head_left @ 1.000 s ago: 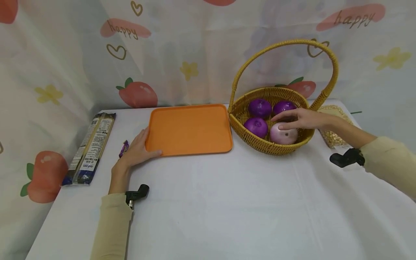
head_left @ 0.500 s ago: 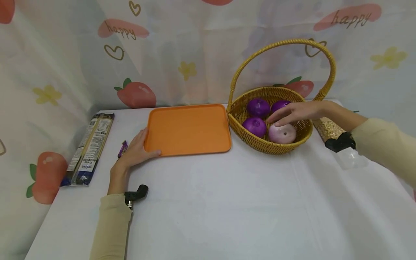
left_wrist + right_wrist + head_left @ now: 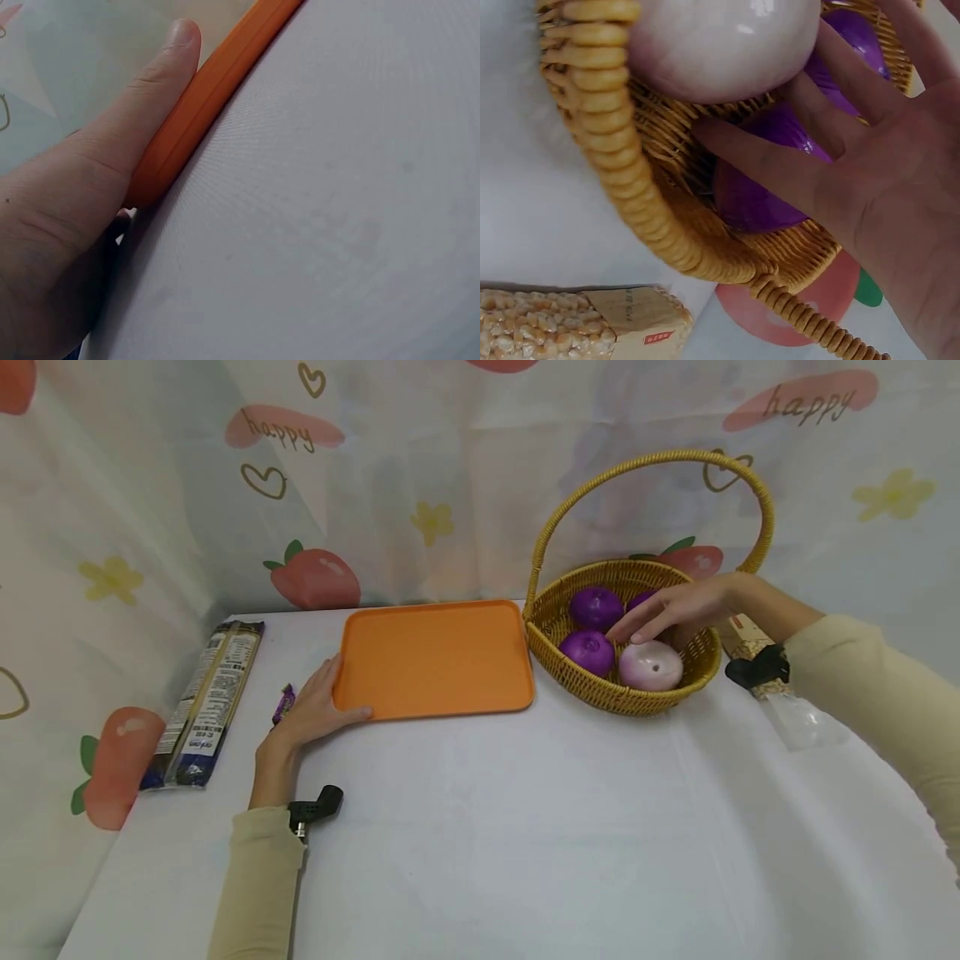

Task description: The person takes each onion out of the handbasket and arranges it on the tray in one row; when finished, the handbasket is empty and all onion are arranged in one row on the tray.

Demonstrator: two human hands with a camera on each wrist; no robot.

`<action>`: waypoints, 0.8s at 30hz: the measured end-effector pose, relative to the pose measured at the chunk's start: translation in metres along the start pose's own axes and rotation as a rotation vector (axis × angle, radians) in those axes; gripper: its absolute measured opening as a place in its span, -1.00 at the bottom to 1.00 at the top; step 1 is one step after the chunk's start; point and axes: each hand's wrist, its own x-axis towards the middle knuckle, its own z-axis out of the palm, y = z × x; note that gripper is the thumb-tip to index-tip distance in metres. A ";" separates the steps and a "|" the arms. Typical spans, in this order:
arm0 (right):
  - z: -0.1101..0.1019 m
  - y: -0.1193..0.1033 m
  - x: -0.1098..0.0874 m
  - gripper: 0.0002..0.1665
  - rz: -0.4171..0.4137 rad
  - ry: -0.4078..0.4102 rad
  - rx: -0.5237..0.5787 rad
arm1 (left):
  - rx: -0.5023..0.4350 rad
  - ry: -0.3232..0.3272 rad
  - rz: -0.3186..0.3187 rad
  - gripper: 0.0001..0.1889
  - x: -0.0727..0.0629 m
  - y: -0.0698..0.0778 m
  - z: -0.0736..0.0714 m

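Note:
In the head view my left hand (image 3: 311,706) rests at the front left corner of an orange tray (image 3: 435,660). Its straight thumb (image 3: 150,112) lies along the tray's rim in the left wrist view. My right hand (image 3: 690,606) reaches over the right side of a wicker basket (image 3: 600,695), fingers spread and pointing down. Below them sits a pale pinkish onion (image 3: 651,670). Purple onions lie around it: one at the front left (image 3: 587,653), one behind (image 3: 596,608), another partly hidden by the hand. In the right wrist view, fingers extend between the pale onion and a purple onion (image 3: 754,202).
A long printed packet (image 3: 202,706) lies at the left table edge, near a small purple wrapped candy (image 3: 284,702). Right of the basket is a clear bag of corn kernels (image 3: 547,326), partly behind my right forearm. The basket's tall handle (image 3: 671,458) arches above it.
My right hand has shifted slightly left and back, its fingers now between the pale onion and the purple ones. My left hand stays on the tray.

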 end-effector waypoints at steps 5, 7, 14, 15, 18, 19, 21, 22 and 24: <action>-0.004 0.000 0.002 -0.37 0.020 -0.048 0.058 | -0.007 -0.003 -0.002 0.21 -0.001 0.000 0.000; -0.006 0.001 0.002 -0.38 0.024 -0.070 0.076 | -0.006 0.001 -0.002 0.21 0.000 -0.001 0.000; -0.007 0.011 0.005 -0.40 0.029 -0.098 0.102 | 0.000 0.004 0.005 0.21 0.001 0.001 0.000; -0.007 0.012 0.005 -0.40 0.034 -0.096 0.103 | 0.000 0.004 0.006 0.20 0.001 0.001 0.000; -0.008 0.014 0.006 -0.40 0.050 -0.094 0.106 | 0.001 0.008 0.005 0.20 0.002 0.001 -0.001; -0.008 0.014 0.007 -0.41 0.056 -0.099 0.109 | 0.001 0.009 0.005 0.20 0.002 0.001 -0.001; -0.008 0.015 0.009 -0.43 0.059 -0.120 0.104 | -0.001 0.009 0.004 0.20 0.001 0.001 -0.001; -0.008 0.016 0.010 -0.44 0.060 -0.134 0.102 | -0.002 0.008 0.003 0.20 0.001 0.001 -0.001; -0.008 0.017 0.012 -0.45 0.060 -0.165 0.094 | -0.005 0.006 0.001 0.21 0.001 0.001 -0.001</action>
